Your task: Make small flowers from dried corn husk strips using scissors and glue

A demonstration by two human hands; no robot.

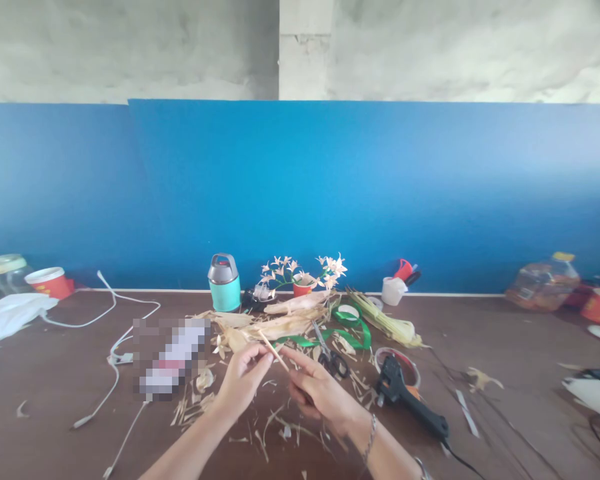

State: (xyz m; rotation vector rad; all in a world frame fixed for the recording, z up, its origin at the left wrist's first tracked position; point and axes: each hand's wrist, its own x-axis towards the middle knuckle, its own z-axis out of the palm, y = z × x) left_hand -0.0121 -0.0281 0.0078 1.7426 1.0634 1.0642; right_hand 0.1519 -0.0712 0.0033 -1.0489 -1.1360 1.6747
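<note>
A thin pale stick-like piece [273,350], perhaps rolled corn husk, slants between my hands above the table. My left hand [243,377] is closed, with thumb and forefinger pinched at the piece. From the other side, my right hand [320,390] grips its lower end between thumb and fingers. Just beyond them lie dried corn husks [293,325], and dark-handled scissors [334,362] rest to the right with their blades pointing away. Green ribbon [364,333] loops around near the scissors. Farther back, pale husk-like flowers on green stems [334,265] stand in a small red pot [303,290].
A black glue gun [413,400] lies at right beside a roll of tape [415,365]. Behind are a turquoise flask [225,293] and a white cup [393,291]. White cables [117,373] and a blurred-out object [175,360] occupy the left. Husk scraps litter the table.
</note>
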